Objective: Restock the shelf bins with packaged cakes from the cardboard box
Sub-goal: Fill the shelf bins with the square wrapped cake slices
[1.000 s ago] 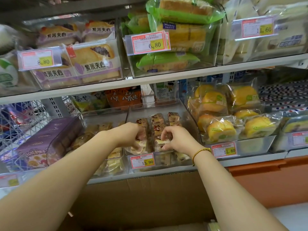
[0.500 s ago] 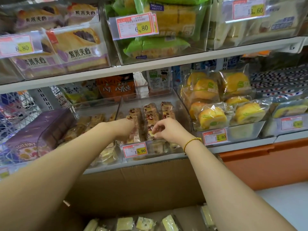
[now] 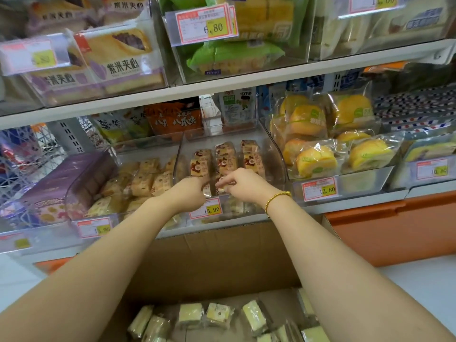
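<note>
A clear shelf bin point(image 3: 278, 156) with a 13.90 price tag holds rows of small packaged cakes point(image 3: 225, 156) with brown-and-cream labels. Both my hands reach into its front. My left hand point(image 3: 191, 191) has its fingers curled on a cake packet at the front left row. Beside it, my right hand point(image 3: 243, 185) pinches the top of a small packet in the middle row. Below the shelf stands an open cardboard box point(image 3: 209, 257), with several pale wrapped cakes point(image 3: 219, 315) lying in its bottom.
A neighbouring clear bin point(image 3: 86, 178) on the left holds yellowish cakes. To the right sit bagged yellow roll cakes point(image 3: 315, 159). The upper shelf point(image 3: 222, 87) carries purple-labelled and green-wrapped loaves. An orange base panel point(image 3: 394, 230) runs under the shelf at right.
The view has tilted down, bringing the box's cakes into sight. Both hands have stayed in the bin's front, the right hand's fingers shifting on a packet.
</note>
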Available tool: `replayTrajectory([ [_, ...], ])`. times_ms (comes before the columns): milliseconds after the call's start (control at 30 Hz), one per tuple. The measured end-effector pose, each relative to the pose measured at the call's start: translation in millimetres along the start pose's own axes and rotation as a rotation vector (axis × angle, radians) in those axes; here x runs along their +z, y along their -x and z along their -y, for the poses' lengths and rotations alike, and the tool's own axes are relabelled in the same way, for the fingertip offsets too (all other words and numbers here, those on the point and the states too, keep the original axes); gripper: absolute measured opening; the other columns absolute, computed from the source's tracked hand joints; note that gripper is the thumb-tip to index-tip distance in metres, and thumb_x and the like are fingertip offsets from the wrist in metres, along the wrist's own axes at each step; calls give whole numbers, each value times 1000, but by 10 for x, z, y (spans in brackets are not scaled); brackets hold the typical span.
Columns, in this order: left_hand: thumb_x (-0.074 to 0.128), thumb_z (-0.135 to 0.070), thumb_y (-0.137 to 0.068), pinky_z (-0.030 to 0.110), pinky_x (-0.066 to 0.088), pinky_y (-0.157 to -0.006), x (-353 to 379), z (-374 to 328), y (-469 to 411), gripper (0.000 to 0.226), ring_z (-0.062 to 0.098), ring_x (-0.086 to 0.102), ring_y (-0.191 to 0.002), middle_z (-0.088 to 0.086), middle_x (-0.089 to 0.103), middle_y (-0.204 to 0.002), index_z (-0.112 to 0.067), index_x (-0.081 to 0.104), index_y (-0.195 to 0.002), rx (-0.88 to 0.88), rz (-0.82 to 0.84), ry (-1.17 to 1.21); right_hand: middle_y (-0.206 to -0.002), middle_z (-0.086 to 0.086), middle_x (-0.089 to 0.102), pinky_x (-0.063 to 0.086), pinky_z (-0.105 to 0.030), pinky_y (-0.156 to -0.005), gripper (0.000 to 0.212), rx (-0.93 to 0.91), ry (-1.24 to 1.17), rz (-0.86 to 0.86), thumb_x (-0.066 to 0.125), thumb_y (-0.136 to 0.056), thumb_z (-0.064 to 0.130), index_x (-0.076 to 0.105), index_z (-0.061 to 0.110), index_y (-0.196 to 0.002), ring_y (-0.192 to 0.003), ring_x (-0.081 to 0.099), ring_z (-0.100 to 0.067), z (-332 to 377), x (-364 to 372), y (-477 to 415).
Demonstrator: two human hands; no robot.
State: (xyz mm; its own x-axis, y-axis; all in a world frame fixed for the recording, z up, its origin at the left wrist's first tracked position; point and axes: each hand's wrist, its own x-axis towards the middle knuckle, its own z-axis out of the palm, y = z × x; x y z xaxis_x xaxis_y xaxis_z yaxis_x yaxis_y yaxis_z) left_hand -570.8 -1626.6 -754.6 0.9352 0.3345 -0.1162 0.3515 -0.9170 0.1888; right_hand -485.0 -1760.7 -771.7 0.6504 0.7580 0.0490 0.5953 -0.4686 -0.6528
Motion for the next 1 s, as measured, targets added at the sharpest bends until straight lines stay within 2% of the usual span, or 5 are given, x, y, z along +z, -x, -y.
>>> replayTrajectory([
  [167,54,-15,-93,15,43,-83,192,73,559,39,7,56,-108,-3,57,-128,-21,53,-132,85,-421,312,-141,-7,46,39,-32,-102,36,-120,209,-93,50,-96,18,54,17,-132,-127,45,-24,46,57,152],
  [300,55,-22,-95,7,40,-63,530,392,1145,8,-6,55,-73,-11,61,-83,-21,63,-93,92,-590,430,-96,-9,54,45,-34,-75,19,-310,276,-370,57,-92,30,54,13,-86,-86,54,-23,153,222,526],
  [533,54,-23,-95,33,50,-75,1519,876,1399,21,16,60,-81,3,66,-90,-9,69,-90,-69,-237,344,-69,5,49,35,-30,-64,39,-74,568,446,51,-95,45,46,18,-67,-72,50,-18,-236,869,1162],
  [733,52,-26,-96,31,44,-84,2471,938,1378,31,23,58,-102,10,61,-118,-5,61,-117,-91,731,62,-87,-4,62,44,-31,-68,26,304,403,756,60,-91,38,58,13,-84,-80,56,-20,-773,1550,1441],
  [1000,53,-17,-91,25,43,-61,3306,1157,2020,17,18,59,-78,-4,59,-87,-16,54,-107,-411,589,494,-108,-14,66,41,-31,-92,27,602,366,765,55,-95,35,62,9,-91,-111,58,-29,-1263,2303,1753],
])
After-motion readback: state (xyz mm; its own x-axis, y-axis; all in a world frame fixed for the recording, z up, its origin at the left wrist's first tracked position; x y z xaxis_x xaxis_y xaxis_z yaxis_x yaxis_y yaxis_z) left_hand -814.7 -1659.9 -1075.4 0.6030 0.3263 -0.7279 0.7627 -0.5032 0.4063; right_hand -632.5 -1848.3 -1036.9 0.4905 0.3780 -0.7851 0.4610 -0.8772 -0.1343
